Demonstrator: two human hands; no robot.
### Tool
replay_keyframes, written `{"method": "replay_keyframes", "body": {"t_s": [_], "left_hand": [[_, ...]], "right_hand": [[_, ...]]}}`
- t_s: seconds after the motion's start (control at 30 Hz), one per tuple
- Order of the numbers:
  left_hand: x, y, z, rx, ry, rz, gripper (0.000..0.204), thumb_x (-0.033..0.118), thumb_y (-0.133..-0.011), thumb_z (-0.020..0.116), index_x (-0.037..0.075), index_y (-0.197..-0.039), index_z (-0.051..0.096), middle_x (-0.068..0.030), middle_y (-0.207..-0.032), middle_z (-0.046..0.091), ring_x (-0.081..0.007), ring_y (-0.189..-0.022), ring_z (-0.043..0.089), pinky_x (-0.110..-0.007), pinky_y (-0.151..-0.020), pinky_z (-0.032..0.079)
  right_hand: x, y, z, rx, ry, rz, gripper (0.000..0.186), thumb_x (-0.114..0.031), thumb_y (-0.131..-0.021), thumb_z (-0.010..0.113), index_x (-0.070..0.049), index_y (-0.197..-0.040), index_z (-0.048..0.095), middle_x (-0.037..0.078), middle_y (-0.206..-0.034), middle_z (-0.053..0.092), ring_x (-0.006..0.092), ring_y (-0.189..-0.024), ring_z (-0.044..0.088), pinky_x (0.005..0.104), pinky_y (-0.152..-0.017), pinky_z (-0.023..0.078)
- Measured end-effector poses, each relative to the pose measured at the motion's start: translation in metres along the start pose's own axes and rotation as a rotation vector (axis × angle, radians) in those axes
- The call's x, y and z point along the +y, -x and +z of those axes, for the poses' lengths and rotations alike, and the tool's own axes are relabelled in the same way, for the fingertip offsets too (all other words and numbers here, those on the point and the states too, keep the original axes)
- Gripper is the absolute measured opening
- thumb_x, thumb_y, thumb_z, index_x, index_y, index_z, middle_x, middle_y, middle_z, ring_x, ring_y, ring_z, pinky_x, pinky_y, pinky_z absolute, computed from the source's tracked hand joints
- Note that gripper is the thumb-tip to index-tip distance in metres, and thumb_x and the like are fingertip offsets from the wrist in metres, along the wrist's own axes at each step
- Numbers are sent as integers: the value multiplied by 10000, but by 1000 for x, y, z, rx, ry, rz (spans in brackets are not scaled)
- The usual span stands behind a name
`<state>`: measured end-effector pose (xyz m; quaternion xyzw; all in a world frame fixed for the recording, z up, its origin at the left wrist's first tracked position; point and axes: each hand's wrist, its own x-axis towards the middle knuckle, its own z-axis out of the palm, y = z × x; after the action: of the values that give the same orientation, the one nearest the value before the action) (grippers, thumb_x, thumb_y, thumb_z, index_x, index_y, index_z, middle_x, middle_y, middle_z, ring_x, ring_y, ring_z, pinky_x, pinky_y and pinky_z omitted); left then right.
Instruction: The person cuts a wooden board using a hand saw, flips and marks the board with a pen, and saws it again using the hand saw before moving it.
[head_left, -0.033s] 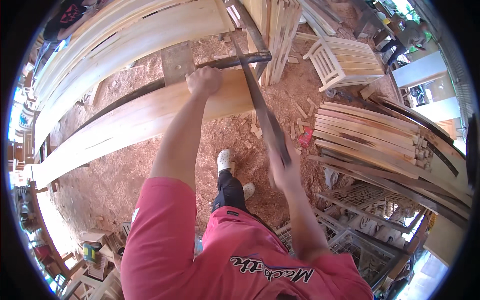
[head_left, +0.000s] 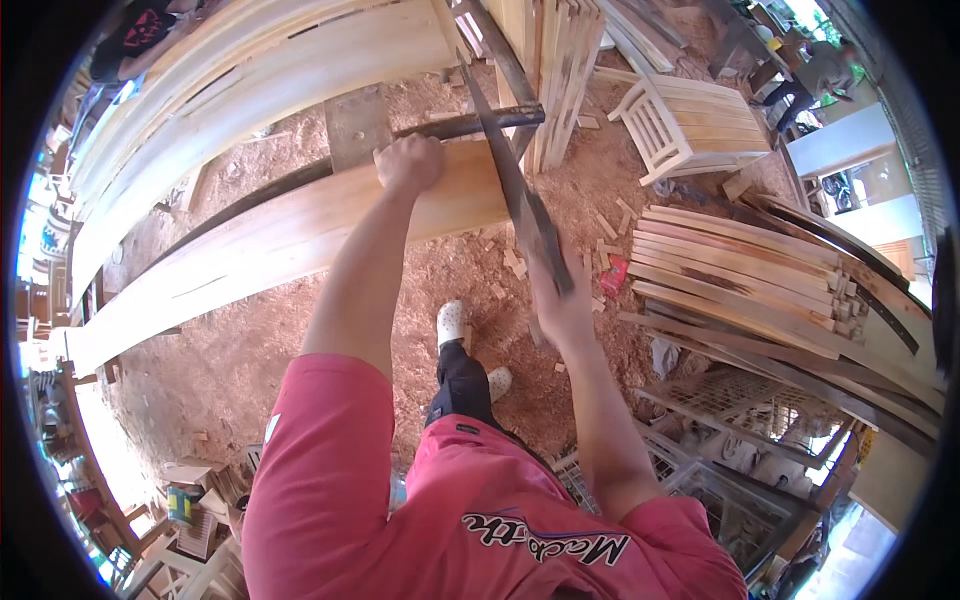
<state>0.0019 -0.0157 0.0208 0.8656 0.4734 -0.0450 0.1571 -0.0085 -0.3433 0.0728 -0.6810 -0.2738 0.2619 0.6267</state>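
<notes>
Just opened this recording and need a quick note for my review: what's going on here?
A person in a pink shirt has a handsaw in the right hand, lying across the right end of a long, wide board. The left hand sits curled on the board's far side, near that end. Whether the saw has cut in is hard to tell. Wooden slats lie stacked to the right, and shavings litter the floor.
</notes>
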Motion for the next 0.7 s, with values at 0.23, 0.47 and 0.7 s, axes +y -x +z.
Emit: {"method": "replay_keyframes", "body": {"t_s": [0.23,0.47,0.7], "left_hand": [[-2,-1,-1,-10,13,18,538,374,-971,332,51,-1162,717,-174,-1263,673,-328,-1213,619,-478,-1074,402],[-1,-4,5,10,2,14,529,360,-975,329,53,-1137,728,-170,-1233,688,-310,-1192,633,-467,-1070,391],[-2,-2,3,31,-17,27,523,341,-981,323,55,-1106,743,-166,-1221,696,-305,-1182,641,-450,-1066,393]], "right_hand": [[31,69,-15,109,84,131,557,-74,-971,555,-8,-1498,385,60,-1012,640,82,-818,576,251,-726,491],[5,122,-24,104,38,58,559,-22,-956,559,39,-1484,387,96,-1180,618,111,-896,597,250,-766,488],[41,-42,15,93,61,-23,569,-111,-955,611,16,-1472,410,88,-1023,643,112,-817,585,266,-723,486]]}}
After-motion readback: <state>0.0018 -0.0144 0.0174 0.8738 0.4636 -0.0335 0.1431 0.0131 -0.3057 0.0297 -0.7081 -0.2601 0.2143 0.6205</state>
